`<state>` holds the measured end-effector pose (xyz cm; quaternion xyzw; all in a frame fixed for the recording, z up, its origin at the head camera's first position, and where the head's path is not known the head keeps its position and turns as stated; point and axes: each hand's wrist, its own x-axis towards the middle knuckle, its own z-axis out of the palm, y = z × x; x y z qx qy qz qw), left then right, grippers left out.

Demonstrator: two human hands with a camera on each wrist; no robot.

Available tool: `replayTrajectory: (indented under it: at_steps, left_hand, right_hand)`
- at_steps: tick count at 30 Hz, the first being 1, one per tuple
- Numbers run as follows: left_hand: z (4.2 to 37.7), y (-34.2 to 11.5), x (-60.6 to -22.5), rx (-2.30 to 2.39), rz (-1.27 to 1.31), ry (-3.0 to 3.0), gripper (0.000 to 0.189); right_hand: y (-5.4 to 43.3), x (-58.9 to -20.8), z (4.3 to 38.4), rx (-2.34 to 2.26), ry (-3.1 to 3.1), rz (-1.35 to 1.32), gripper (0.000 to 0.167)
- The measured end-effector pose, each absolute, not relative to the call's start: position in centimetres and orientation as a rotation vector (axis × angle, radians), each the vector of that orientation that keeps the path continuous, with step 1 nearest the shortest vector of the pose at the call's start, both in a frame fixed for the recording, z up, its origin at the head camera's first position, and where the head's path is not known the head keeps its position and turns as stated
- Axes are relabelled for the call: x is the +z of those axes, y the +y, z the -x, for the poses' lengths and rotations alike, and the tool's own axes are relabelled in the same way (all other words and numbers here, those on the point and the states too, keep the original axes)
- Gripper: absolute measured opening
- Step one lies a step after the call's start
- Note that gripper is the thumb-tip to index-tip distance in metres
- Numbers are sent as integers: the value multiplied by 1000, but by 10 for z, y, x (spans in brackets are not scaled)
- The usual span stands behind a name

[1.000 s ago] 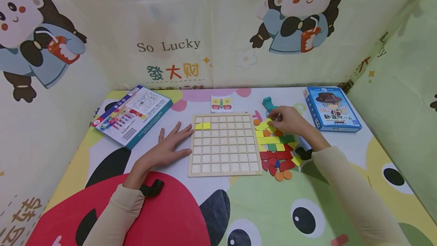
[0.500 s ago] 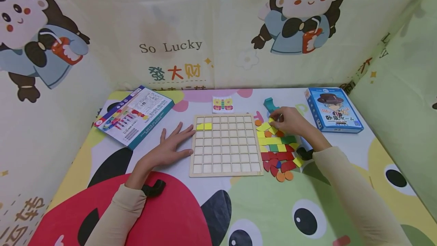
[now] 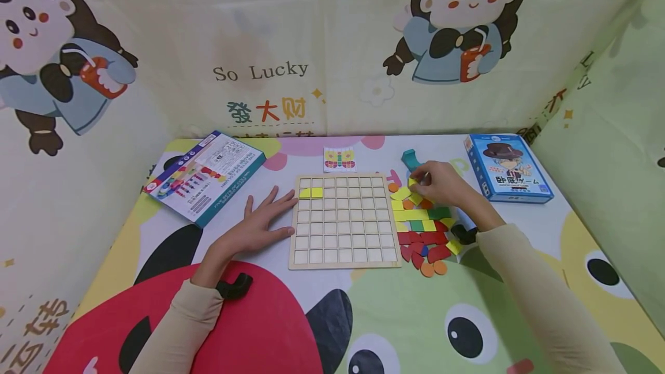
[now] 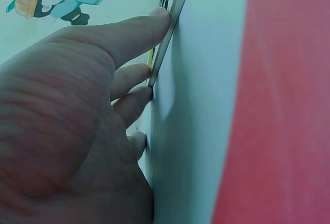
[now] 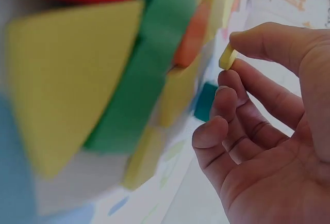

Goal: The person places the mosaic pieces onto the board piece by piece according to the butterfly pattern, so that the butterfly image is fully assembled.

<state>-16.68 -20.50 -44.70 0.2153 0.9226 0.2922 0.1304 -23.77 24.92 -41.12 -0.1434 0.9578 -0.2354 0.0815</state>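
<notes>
In the head view, a wooden grid board lies flat, with two yellow tiles side by side near its upper left corner. My left hand rests at the board's left side, fingers spread. Its thumb touches the board's edge in the left wrist view. Over the upper part of a pile of coloured tiles, right of the board, is my right hand. Between thumb and index finger it pinches a small yellow tile, while the other fingers curl loosely.
A butterfly picture card lies behind the board. Near the right hand is a teal object. Flat boxes lie on either side, a white and teal box at left and a blue box at right. Walls enclose the table's back.
The head view has shifted slightly, moving everything a little to the right in the picture. Both hands hold nearly the same place, and the board's tiles are unchanged.
</notes>
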Motion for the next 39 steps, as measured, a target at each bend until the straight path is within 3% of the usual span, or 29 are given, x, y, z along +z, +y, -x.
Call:
replayTrajectory:
  at_steps: [13, 28, 39]
  left_hand:
    - [169, -206, -448, 866, -640, 2673, 81]
    - [169, -203, -446, 850, -637, 2666, 81]
    - [167, -205, -445, 861, -629, 2662, 82]
  right_hand:
    - [204, -404, 248, -782, 2876, 606, 20]
    - [204, -405, 253, -649, 2865, 423, 31]
    - [202, -406, 256, -564, 2823, 512, 34]
